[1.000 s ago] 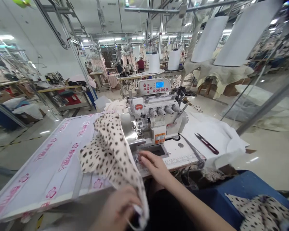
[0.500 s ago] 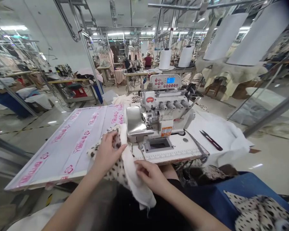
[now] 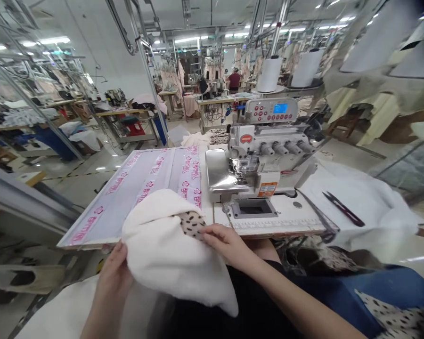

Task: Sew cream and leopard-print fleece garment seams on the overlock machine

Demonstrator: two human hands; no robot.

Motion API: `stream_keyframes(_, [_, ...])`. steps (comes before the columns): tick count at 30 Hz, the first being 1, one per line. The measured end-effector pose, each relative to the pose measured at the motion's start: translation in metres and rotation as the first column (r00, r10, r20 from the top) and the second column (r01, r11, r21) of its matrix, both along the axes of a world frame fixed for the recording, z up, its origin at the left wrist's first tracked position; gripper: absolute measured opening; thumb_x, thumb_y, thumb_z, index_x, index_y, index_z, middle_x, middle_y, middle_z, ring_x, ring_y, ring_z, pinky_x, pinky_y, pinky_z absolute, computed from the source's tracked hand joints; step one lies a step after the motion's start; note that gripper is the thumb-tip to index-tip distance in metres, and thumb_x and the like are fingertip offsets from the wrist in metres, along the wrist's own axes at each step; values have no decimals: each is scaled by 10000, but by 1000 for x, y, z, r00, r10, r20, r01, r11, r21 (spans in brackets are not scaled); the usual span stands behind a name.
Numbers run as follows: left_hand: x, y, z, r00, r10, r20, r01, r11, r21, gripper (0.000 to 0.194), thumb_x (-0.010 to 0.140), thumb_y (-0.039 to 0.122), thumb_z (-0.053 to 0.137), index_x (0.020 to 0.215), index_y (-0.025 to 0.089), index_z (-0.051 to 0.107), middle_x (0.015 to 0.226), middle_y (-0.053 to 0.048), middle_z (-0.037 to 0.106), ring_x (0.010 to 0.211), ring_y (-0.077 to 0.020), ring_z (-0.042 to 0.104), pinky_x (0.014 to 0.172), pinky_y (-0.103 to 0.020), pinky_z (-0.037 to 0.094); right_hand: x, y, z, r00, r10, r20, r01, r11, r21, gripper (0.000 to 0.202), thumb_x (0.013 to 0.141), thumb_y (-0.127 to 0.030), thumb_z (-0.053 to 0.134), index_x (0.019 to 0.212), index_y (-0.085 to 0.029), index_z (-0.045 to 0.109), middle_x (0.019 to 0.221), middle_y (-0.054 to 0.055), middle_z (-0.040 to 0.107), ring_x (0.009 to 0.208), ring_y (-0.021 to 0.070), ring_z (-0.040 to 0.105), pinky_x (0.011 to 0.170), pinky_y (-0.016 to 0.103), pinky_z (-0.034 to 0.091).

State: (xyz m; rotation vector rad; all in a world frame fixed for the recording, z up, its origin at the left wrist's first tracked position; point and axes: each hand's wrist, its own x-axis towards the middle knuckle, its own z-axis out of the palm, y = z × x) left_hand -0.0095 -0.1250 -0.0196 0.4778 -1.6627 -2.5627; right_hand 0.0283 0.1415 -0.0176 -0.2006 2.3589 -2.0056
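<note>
White cloth (image 3: 166, 259) with a black-spotted patch (image 3: 192, 223) showing at its fold is spread between our hands, at the front edge of the bench (image 3: 293, 214). Our left hand (image 3: 116, 263) grasps its left edge; our right hand (image 3: 229, 242) pinches the cloth beside the spotted patch, so each grip is closed on fabric. Beyond stands a sewing machine (image 3: 252, 143) with a lit blue display (image 3: 280, 108). To its right, dark-handled snips (image 3: 344, 209) lie on white material (image 3: 374, 197), and spotted fabric (image 3: 392, 315) lies in a blue bin (image 3: 399, 280).
</note>
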Motion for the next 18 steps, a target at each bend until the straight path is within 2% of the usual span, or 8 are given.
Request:
stream_keyframes(3, [24, -4, -7, 998, -36, 42, 34, 999, 36, 493, 493, 378, 798, 918, 203, 619, 781, -30, 661, 818, -244, 614, 752, -312, 501, -9, -29, -5, 966, 185, 179, -112, 927, -357, 318, 782, -425, 581, 945, -159, 642, 902, 63, 635, 852, 181, 592, 808, 329, 455])
stream_keyframes(6, [48, 7, 4, 945, -326, 30, 328, 942, -72, 391, 562, 361, 771, 887, 195, 632, 735, -41, 639, 809, -244, 598, 732, -305, 484, -13, -52, -2, 881, 340, 328, -28, 730, -683, 427, 689, -484, 659, 952, -149, 624, 924, 66, 651, 890, 200, 606, 851, 335, 448])
stream_keyframes(9, [64, 17, 28, 654, -754, -55, 714, 639, -286, 219, 656, 334, 714, 769, 168, 625, 749, -38, 594, 744, -175, 552, 677, -238, 450, -12, -59, 9, 805, 386, 450, 141, 613, -778, 473, 677, -483, 659, 965, -112, 600, 841, 91, 675, 829, 234, 635, 824, 379, 471])
stream_keyframes(11, [68, 19, 41, 427, -903, -42, 811, 404, -424, 183, 705, 323, 675, 743, 154, 615, 764, -43, 576, 722, -149, 527, 654, -218, 428, -12, -55, 19, 844, 285, 455, 199, 621, -758, 470, 663, -435, 683, 983, -103, 588, 806, 90, 682, 789, 238, 644, 792, 384, 488])
stream_keyframes(12, [67, 18, 44, 402, -915, -21, 812, 367, -454, 180, 733, 326, 650, 742, 151, 610, 755, -44, 576, 719, -145, 528, 660, -218, 423, -12, -52, 26, 883, 206, 421, 200, 646, -737, 474, 654, -416, 696, 997, -110, 581, 813, 86, 683, 780, 233, 646, 779, 378, 494])
stream_keyframes(15, [60, 17, 38, 662, -748, -51, 680, 628, -379, 220, 793, 380, 583, 755, 164, 584, 739, -38, 591, 729, -140, 555, 702, -226, 423, -13, -43, 52, 976, -27, 215, 138, 843, -519, 483, 647, -417, 698, 1023, -145, 565, 914, 79, 674, 814, 223, 639, 745, 355, 503])
stream_keyframes(17, [52, 23, 25, 794, -606, -56, 585, 785, -206, 265, 786, 438, 571, 852, 181, 578, 799, -48, 609, 744, -159, 578, 703, -254, 435, -10, -45, 73, 997, -65, 36, 68, 994, -82, 430, 660, -436, 672, 960, -140, 585, 932, 96, 663, 831, 242, 628, 711, 359, 501])
stream_keyframes(18, [48, 29, 17, 802, -596, -35, 588, 799, -124, 315, 766, 466, 578, 903, 183, 576, 842, -64, 614, 749, -180, 588, 689, -280, 444, -7, -50, 82, 998, -20, -58, 31, 979, 202, 383, 671, -426, 657, 908, -130, 599, 902, 109, 663, 815, 258, 625, 686, 370, 497])
